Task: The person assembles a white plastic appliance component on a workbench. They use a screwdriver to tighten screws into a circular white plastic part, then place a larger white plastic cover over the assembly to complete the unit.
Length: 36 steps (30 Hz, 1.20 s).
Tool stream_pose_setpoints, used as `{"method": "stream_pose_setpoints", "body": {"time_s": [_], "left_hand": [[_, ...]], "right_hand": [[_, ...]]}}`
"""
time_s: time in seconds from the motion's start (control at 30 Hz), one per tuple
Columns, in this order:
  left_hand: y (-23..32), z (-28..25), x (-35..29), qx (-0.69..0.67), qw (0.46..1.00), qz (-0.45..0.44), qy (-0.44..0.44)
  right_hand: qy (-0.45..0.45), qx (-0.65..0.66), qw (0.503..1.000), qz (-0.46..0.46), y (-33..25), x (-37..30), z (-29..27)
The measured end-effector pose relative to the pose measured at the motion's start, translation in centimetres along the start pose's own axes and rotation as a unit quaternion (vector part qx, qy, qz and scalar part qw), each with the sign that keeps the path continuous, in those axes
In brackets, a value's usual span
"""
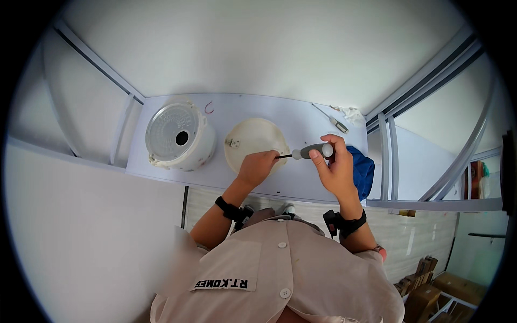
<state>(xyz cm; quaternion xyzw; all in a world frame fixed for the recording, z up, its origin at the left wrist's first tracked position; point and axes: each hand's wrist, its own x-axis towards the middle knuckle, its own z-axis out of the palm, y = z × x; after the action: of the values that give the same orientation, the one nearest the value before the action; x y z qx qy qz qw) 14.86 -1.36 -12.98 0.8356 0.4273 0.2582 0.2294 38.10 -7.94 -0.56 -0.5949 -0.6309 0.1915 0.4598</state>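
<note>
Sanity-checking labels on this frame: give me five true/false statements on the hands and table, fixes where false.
1. The right hand holds a grey-handled screwdriver. True.
2. The round cream-coloured piece is left of the white pot-like housing. False: it is to the right of it.
3. A second screwdriver lies on the table, farther from the person than the right hand. True.
4. The blue fabric item is at the table's left end. False: it is at the right end, by the right hand.
5. The left hand is over the white housing. False: it is at the near side of the cream-coloured piece.
</note>
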Motion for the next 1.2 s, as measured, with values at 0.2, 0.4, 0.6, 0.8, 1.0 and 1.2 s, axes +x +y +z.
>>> {"method": "stream_pose_setpoints", "body": {"time_s": [0.2, 0.4, 0.6, 0.8, 1.0, 1.2], "left_hand": [[-0.4, 0.3, 0.4, -0.032, 0.997, 0.071, 0.013], [-0.4, 0.6, 0.5, -0.128, 0.991, -0.025, 0.03], [-0.1, 0.5, 0.7, -0.107, 0.987, -0.077, 0.094], [1.0, 0.4, 1.2, -0.014, 0.989, -0.108, 0.103], [1.8, 0.6, 1.9, -0.014, 0.98, -0.164, 0.112], [3.2, -0.2, 2.7, -0.057, 0.968, -0.223, 0.103]], "right_hand": [[0.017, -0.002, 0.999, -0.044, -0.4, 0.2, -0.4], [-0.013, -0.019, 0.998, -0.059, -0.2, -0.1, -0.8], [-0.028, -0.014, 0.99, -0.135, 0.9, 0.0, -0.7], [-0.031, -0.006, 0.986, -0.163, 0.9, 0.2, -0.9], [-0.036, -0.013, 0.981, -0.191, 1.1, 0.3, -1.2], [-0.021, -0.007, 0.989, -0.146, 1.8, 0.2, -2.1]]}}
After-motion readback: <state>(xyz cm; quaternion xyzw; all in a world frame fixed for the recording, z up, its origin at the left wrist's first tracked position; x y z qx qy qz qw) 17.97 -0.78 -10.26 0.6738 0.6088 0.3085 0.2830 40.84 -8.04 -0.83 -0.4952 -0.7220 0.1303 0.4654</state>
